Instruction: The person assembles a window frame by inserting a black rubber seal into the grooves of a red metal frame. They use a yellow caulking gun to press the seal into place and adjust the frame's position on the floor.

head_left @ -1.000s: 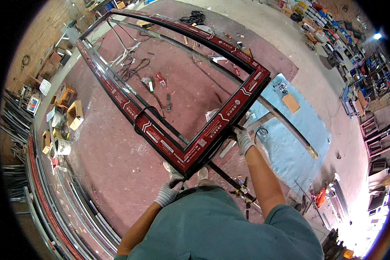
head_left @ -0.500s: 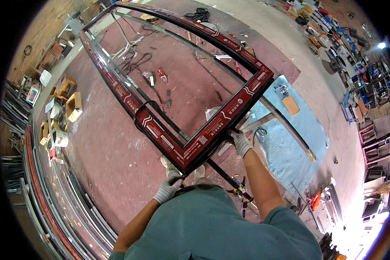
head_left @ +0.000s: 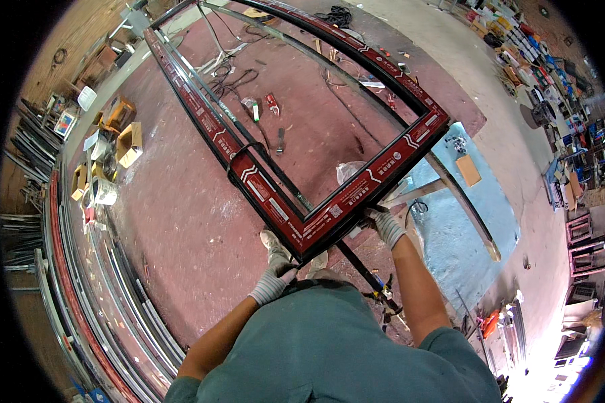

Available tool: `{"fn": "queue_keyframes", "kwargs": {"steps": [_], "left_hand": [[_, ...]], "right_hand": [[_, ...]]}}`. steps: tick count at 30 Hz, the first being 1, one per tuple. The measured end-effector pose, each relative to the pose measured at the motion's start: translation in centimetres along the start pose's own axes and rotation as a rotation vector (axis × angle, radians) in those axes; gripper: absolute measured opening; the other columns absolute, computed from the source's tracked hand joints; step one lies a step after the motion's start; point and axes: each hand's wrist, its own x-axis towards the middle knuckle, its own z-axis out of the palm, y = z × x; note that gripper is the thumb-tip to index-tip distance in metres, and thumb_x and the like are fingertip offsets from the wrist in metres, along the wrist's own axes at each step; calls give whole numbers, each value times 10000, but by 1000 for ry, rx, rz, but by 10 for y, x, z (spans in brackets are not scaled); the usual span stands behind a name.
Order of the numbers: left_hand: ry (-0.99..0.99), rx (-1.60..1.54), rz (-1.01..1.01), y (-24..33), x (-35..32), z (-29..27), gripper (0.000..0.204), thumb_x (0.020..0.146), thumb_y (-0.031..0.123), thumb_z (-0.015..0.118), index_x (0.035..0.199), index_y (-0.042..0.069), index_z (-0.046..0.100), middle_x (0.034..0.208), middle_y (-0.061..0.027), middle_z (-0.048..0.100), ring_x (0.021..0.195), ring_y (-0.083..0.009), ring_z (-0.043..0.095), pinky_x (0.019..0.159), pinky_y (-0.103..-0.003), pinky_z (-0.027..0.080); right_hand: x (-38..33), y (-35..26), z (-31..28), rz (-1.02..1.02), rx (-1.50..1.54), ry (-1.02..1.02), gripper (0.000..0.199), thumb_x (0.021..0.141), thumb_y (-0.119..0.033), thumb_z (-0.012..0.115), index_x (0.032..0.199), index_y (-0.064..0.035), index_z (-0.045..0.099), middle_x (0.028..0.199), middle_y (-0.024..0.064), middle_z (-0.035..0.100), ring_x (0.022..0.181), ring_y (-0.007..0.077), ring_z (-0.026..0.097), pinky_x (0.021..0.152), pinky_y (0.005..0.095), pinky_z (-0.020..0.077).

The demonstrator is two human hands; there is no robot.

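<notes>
A long rectangular window or door frame (head_left: 371, 178) with red printed film and black edges stretches away from me above the floor. At its near left corner my left hand (head_left: 273, 283), in a pale knit glove, grips the edge. Farther right along the same near bar, my right hand (head_left: 387, 227), gloved alike, is closed on the outer edge, its fingertips partly hidden beneath. A dark cable or strap (head_left: 238, 160) loops around the left long bar. Metal support rails (head_left: 463, 205) run under the frame, and one dark bar sticks out toward me.
A blue sheet (head_left: 494, 245) lies on the right, with a brown cardboard piece (head_left: 468, 170). Long metal profiles (head_left: 108, 295) lie along the left. Cardboard boxes (head_left: 129, 144) and a white bucket (head_left: 105, 192) stand nearby. Cables (head_left: 232, 82) and small tools rest on the red floor inside the frame's outline.
The whole scene has shifted a little right and downward in the picture. Both hands keep their hold on the near end of the frame.
</notes>
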Motion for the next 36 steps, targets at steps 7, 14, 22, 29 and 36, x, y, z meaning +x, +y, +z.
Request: {"fn": "queue_keyframes", "kwargs": {"steps": [7,14,22,29,36], "left_hand": [[-8,131,-45,22,0,3,471,925,336,611,1212,-38,599,1120,-122,657,1044,-203,596,929,-330,457],[-52,273,-50,10,7,3,395,941,335,589,1176,19,623,1039,-138,665,965,-239,619,893,-344,477],[22,237,17,-13,15,8,419,942,335,559,1133,-28,643,980,-163,693,877,-239,647,839,-345,493],[42,179,21,-21,23,14,349,912,258,599,1074,-47,645,939,-143,680,860,-221,631,794,-339,501],[44,197,-59,-7,15,15,449,925,363,578,1154,-17,648,965,-150,700,864,-224,652,822,-337,499]], "right_hand": [[-4,8,2,17,-99,-4,239,863,-182,696,1019,-3,669,850,115,690,689,265,657,586,371,553],[-12,10,14,45,-198,-25,188,875,-98,692,996,36,641,822,141,680,593,288,640,540,413,547],[-21,23,18,74,-164,-117,173,874,-75,692,985,50,651,808,119,679,625,229,632,559,343,528],[-22,42,19,36,-223,-72,194,882,-28,663,1064,37,656,846,91,685,646,204,630,570,331,528],[-31,46,38,30,-343,-2,277,876,-181,707,1102,-30,659,829,41,663,670,173,603,615,318,522]]}}
